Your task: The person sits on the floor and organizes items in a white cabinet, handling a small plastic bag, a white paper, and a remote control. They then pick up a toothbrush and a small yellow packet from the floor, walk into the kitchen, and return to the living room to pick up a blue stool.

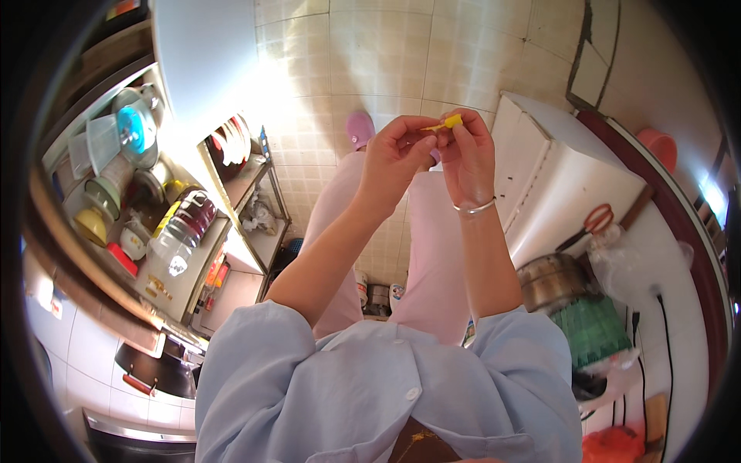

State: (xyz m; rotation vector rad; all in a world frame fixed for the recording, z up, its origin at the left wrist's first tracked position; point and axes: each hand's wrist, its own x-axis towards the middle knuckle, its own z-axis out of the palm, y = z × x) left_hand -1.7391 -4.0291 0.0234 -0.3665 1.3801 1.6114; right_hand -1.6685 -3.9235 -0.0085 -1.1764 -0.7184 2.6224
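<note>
Both hands meet in front of me, above the tiled floor. My right hand (468, 153), with a silver bangle on its wrist, pinches a small yellow cylindrical piece (453, 121) between thumb and fingers. From it a thin yellow strip (431, 128) runs left to the fingertips of my left hand (399, 150). Whether the strip and the cylinder are one thing, I cannot tell. The curled fingers of my left hand partly hide what they grip.
A cabinet at left holds bowls, plastic tubs and a large clear bottle (179, 231). Beside it stands a metal-edged shelf (249, 185). At right are a white cabinet (556, 168), scissors (596, 220), a metal pot (550, 280) and a green basket (593, 330).
</note>
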